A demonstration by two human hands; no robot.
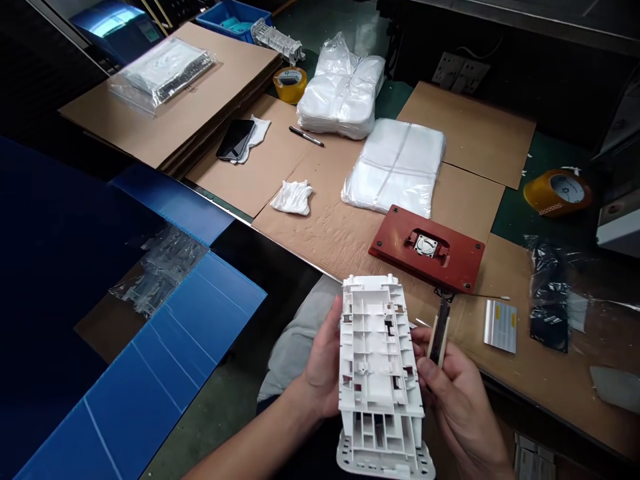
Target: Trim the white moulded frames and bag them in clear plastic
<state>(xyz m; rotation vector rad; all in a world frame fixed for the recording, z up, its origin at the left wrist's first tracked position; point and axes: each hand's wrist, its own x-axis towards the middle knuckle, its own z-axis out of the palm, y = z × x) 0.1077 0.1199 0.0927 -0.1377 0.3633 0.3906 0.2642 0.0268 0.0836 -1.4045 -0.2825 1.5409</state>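
- White, elongated plastic housing (pixel 379 353) is held up between the two hands at the table's near edge; its ribbed, compartmented face is exposed, and its rounded, perforated end is pointed toward the wearer.
- Left hand (pixel 324 367): closed along the left edge of the housing, by which the part is gripped.
- Right hand (pixel 457 383): a slim black-and-cream tool (pixel 441 330), possibly a utility knife, is pinched between thumb and fingers beside the housing; whether the housing is also touched by the fingertips cannot be told.
- Red rectangular block (pixel 393 239), placed just beyond the housing on brown cardboard (pixel 300 240); a small white square part (pixel 425 246) is seated in its central recess.
- Silver card with yellow markings (pixel 500 327), laid to the right of the tool.
- Two strapped stacks of clear plastic bags (pixel 395 167), set behind the block.
- Crumpled white cloth (pixel 292 198), black pen (pixel 307 137) and black smartphone (pixel 235 140), spread to the left of the stacks.
- Blue corrugated plastic panel (pixel 200 333), positioned at lower left.
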